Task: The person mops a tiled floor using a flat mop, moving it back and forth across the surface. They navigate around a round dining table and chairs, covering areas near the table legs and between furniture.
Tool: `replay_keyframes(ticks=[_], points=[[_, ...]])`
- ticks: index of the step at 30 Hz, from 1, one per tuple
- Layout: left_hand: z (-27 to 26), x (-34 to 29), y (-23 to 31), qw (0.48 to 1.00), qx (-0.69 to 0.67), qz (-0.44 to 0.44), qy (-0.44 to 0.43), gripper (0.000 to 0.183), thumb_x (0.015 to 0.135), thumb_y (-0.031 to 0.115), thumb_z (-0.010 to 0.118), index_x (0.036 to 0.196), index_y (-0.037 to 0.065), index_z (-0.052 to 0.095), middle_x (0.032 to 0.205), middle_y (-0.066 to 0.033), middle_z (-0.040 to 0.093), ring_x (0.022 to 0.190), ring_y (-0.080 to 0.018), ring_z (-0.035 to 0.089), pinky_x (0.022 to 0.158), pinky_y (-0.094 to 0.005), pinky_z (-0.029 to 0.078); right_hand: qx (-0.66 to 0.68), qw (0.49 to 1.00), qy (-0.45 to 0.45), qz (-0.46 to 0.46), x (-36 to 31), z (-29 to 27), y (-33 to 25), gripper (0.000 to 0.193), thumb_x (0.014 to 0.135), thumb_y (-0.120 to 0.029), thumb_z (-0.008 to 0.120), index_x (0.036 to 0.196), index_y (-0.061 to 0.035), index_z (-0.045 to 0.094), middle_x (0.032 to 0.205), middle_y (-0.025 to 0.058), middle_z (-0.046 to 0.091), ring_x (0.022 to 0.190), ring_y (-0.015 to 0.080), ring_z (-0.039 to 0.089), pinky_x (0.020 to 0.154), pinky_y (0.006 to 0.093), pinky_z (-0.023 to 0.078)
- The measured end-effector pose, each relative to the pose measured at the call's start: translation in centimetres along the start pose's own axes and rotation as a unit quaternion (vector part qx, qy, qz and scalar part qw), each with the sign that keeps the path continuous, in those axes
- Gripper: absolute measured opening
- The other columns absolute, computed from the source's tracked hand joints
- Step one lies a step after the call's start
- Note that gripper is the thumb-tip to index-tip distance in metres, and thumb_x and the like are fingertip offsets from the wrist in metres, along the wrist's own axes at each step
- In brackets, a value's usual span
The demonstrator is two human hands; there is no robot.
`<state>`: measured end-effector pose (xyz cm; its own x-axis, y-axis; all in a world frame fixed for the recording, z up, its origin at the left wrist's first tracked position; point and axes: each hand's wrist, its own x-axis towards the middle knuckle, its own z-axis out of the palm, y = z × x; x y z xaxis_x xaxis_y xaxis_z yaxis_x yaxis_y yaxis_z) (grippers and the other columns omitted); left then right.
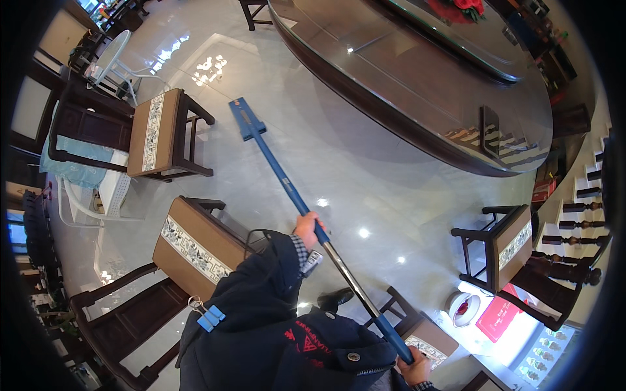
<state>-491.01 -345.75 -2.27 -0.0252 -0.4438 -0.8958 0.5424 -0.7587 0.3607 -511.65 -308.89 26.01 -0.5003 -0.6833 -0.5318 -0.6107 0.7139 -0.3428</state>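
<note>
Two-handed grip on a flat mop [343, 268], seen from above. The pole runs diagonally, from the right hand [415, 370] at lower right to the blue head [246, 119] at upper left. Both hands are closed on the mop: the right around its butt end, the left hand [306, 229] around the blue section above the bare metal tube. The left hand is therefore the nearer to the head — which lies ahead of it and to its left, well beyond the grip.

The head's long axis follows roughly the line of the pole. It lies on the glossy floor [365, 189], in the gap between a chair [171, 124] on the left and the curved edge of the table [417, 104] on the right, apart from both but closer to the chair. Its underside is hidden.

At the butt end, a seat [433, 339] shows just behind the right hand; whether they touch cannot be told. A dark shoe [336, 298] stands beneath the pole — to the left of its metal section.
</note>
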Motion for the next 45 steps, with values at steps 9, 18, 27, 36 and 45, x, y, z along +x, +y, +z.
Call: replay_keyframes(ticks=[9, 18, 27, 36, 45], points=[[5.3, -12.3, -16.1, 0.98, 0.039, -0.149, -0.129, 0.01, 0.073, 0.003, 0.055, 0.076, 0.002, 0.046, 0.064, -0.0098, 0.046, 0.057, -0.0231, 0.05, 0.055, -0.0396, 0.046, -0.229, 0.949, -0.066, 0.205, -15.5, -3.4, 17.0, 0.055, 0.061, -0.045, 0.069, 0.103, -0.0101, 0.059, 0.075, 0.0148, 0.063, 0.068, 0.0326, 0.061, 0.062, 0.0417, 0.048], [8.2, -18.4, -28.5, 0.938, 0.172, -0.258, -0.157, 0.011, 0.073, 0.003, 0.054, 0.079, 0.004, 0.045, 0.069, -0.01, 0.047, 0.061, -0.0235, 0.051, 0.059, -0.0423, 0.046, -0.107, 0.934, 0.162, 0.301, -27.1, -1.7, 17.1, 0.018, 0.054, -0.013, 0.064, 0.06, -0.0036, 0.049, 0.058, 0.017, 0.054, 0.057, 0.0377, 0.055, 0.052, 0.0414, 0.044], [11.9, -13.6, -32.4, 0.905, 0.346, -0.194, -0.155, 0.012, 0.07, 0.012, 0.054, 0.067, 0.003, 0.046, 0.056, -0.0114, 0.047, 0.051, -0.026, 0.048, 0.052, -0.0377, 0.043, 0.046, 0.936, 0.124, 0.326, -24.3, 2.6, 14.9, 0.02, 0.061, -0.014, 0.065, 0.066, -0.0037, 0.049, 0.06, 0.0185, 0.054, 0.058, 0.0371, 0.056, 0.053, 0.0429, 0.044], [14.5, -5.0, -34.0, 0.909, 0.363, -0.162, -0.127, 0.01, 0.071, 0.007, 0.053, 0.066, 0.005, 0.044, 0.057, -0.0057, 0.047, 0.05, -0.0188, 0.046, 0.051, -0.0324, 0.043, 0.241, 0.933, 0.038, 0.265, -17.3, 5.1, 19.6, 0.031, 0.064, -0.023, 0.071, 0.075, -0.0004, 0.052, 0.064, 0.0193, 0.056, 0.061, 0.0368, 0.057, 0.054, 0.0409, 0.045], [15.3, -5.8, -39.7, 0.908, 0.365, -0.176, -0.103, 0.009, 0.074, 0.008, 0.053, 0.074, 0.005, 0.045, 0.06, -0.009, 0.049, 0.054, -0.0224, 0.049, 0.053, -0.0363, 0.045, 0.219, 0.938, 0.084, 0.257, -17.0, -1.8, 23.2, 0.032, 0.062, -0.018, 0.072, 0.083, 0.0, 0.055, 0.067, 0.019, 0.057, 0.061, 0.0354, 0.058, 0.055, 0.0385, 0.047]])
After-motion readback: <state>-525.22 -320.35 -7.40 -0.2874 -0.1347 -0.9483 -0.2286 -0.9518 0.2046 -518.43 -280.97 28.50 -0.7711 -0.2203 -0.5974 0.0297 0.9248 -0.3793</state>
